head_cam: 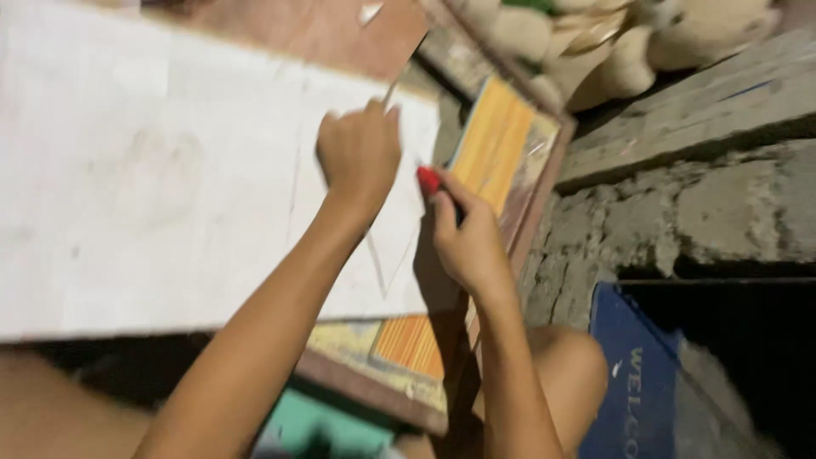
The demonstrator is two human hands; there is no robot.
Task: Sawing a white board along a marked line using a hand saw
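Note:
A large pale board (pixel 153 187) lies across the middle of the view. My left hand (pixel 359 153) rests on its right part, fist closed around a thin stick or ruler whose tip shows above the knuckles. My right hand (pixel 466 238) is at the board's right edge and grips a red-tipped tool (pixel 429 180), pointed at the board near my left hand. A faint drawn line runs down the board below my left hand. The picture is blurred, so the tool's kind is unclear.
Under the board lies an orange striped panel (pixel 497 140) in a brown wooden frame (pixel 544 191). A rough concrete block wall (pixel 697 187) rises at right, with a blue mat (pixel 637 382) below it. Pale sacks (pixel 612 42) are piled at top. My knee (pixel 569 365) is bent below.

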